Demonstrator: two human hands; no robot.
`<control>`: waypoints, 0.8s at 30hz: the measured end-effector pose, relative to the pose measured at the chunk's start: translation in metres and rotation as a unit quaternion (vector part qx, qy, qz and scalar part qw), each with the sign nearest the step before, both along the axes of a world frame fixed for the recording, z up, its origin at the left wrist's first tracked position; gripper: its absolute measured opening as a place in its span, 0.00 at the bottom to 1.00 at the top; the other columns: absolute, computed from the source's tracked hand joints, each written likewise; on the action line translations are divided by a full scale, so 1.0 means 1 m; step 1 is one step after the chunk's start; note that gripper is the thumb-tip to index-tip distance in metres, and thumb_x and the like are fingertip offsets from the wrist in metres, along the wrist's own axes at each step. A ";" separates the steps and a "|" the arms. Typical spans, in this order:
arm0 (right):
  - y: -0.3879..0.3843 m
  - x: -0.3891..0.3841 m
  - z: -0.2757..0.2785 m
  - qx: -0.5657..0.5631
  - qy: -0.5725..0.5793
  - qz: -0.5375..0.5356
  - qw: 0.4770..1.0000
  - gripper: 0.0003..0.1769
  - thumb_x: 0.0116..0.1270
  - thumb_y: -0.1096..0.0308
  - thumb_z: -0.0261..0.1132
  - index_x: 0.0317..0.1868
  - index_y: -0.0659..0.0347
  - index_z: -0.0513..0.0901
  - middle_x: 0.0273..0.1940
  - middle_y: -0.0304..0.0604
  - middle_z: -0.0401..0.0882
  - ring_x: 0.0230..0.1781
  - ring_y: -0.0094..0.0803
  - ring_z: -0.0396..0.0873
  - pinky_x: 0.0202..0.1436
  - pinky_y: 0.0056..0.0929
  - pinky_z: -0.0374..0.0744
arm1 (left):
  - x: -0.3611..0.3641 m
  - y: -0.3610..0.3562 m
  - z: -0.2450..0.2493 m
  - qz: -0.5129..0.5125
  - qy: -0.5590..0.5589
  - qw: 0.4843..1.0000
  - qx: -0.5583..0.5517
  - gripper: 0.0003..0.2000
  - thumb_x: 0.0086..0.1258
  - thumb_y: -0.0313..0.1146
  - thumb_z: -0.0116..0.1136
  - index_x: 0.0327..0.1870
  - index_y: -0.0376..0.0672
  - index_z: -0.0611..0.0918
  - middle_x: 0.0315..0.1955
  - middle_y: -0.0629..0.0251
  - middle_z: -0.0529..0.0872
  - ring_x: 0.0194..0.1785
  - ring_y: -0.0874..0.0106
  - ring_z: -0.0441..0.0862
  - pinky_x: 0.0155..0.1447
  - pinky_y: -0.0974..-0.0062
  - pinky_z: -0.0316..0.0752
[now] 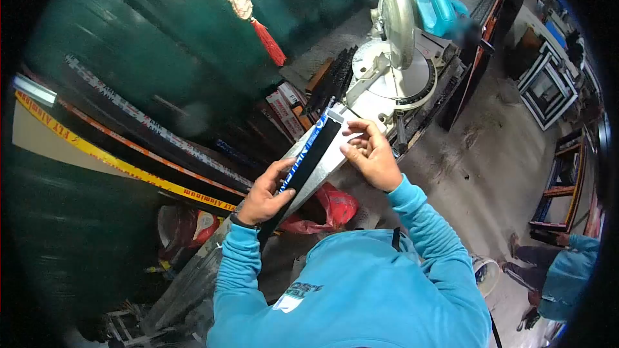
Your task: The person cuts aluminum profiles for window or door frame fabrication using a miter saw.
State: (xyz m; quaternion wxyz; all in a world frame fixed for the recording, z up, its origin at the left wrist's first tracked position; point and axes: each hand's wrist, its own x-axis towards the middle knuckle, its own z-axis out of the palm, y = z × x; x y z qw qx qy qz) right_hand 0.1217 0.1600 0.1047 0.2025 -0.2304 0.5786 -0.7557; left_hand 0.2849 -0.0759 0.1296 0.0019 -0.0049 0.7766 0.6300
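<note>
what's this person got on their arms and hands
The left sleeve and right sleeve are long and bright blue. The left hand and right hand are ungloved. A dark wristband sits at the left cuff.

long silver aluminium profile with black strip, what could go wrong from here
The right hand curls its fingers at the cut end of the long silver aluminium profile; a sharp edge might nick them.
Its far end points toward the white and teal mitre saw and could knock it.
The left hand grips mid-length; the lower tail may swing wide.
</note>
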 end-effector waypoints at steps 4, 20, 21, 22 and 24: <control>-0.011 0.008 0.002 -0.115 -0.053 0.034 0.991 0.23 0.72 0.72 0.70 0.63 0.66 0.73 0.50 0.39 0.82 0.51 0.23 0.81 0.56 0.26 0.80 | 0.010 0.022 0.005 0.007 -0.027 0.999 0.018 0.34 0.64 0.17 0.60 0.75 0.42 0.70 0.60 0.63 0.77 0.60 0.73 0.78 0.67 0.71 0.72; 0.080 -0.032 0.030 -0.098 0.003 -0.047 0.994 0.19 0.69 0.71 0.75 0.56 0.64 0.80 0.45 0.40 0.87 0.44 0.22 0.85 0.51 0.24 0.83 | -0.063 0.154 -0.059 0.000 0.086 0.991 0.102 0.39 0.59 0.12 0.62 0.70 0.49 0.61 0.59 0.62 0.73 0.62 0.69 0.76 0.66 0.66 0.75; 0.081 -0.035 0.030 -0.093 0.001 -0.056 0.994 0.19 0.68 0.71 0.75 0.56 0.65 0.80 0.45 0.40 0.87 0.44 0.22 0.85 0.51 0.24 0.83 | -0.069 0.160 -0.065 0.002 0.103 0.989 0.106 0.39 0.59 0.12 0.63 0.70 0.49 0.60 0.59 0.61 0.72 0.62 0.69 0.76 0.66 0.67 0.76; 0.083 -0.039 0.031 -0.087 0.000 -0.065 0.994 0.19 0.68 0.70 0.75 0.56 0.65 0.80 0.45 0.40 0.88 0.44 0.23 0.85 0.52 0.24 0.83 | -0.075 0.166 -0.070 0.004 0.101 0.987 0.127 0.40 0.58 0.11 0.64 0.70 0.49 0.60 0.59 0.61 0.71 0.61 0.68 0.77 0.65 0.66 0.76; 0.085 -0.044 0.035 -0.078 -0.008 -0.080 0.994 0.20 0.68 0.69 0.76 0.56 0.65 0.81 0.45 0.42 0.88 0.44 0.23 0.85 0.51 0.25 0.84 | -0.081 0.175 -0.075 0.016 0.087 0.986 0.141 0.40 0.59 0.12 0.65 0.70 0.48 0.60 0.58 0.62 0.71 0.60 0.69 0.77 0.65 0.66 0.77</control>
